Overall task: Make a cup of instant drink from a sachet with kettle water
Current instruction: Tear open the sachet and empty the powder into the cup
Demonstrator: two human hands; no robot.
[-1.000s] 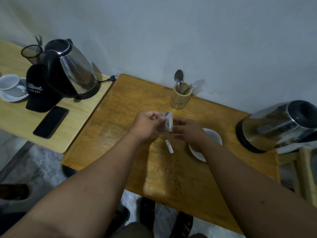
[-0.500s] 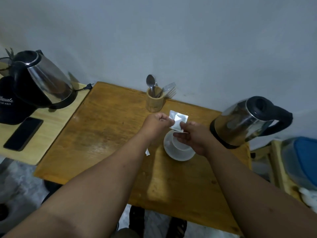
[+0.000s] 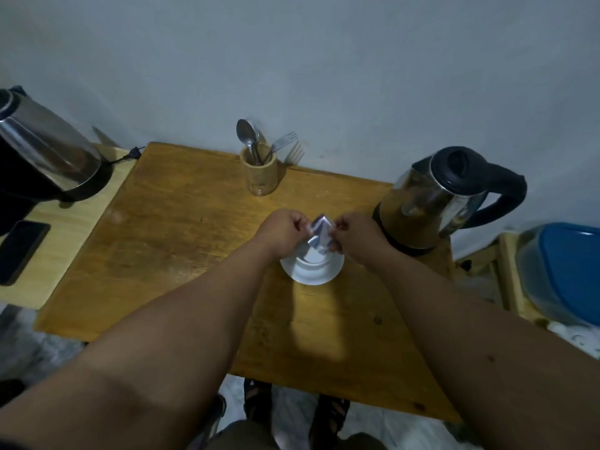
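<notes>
Both hands pinch a silver sachet (image 3: 319,233) between them, the left hand (image 3: 283,231) on its left edge and the right hand (image 3: 355,235) on its right. The sachet hangs just above a white saucer (image 3: 311,271) on the wooden counter (image 3: 181,241), near a steel kettle (image 3: 435,199).

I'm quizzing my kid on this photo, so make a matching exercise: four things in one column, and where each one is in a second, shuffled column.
Things:
1. sachet
2. spoon
3. phone
4. saucer

Places:
A. lying flat on the paler side table at the left
B. on the wooden table, below the hands
C. held between the left hand and the right hand
D. standing in the wooden holder by the wall

Pairs: 1-C, 2-D, 3-A, 4-B
</notes>
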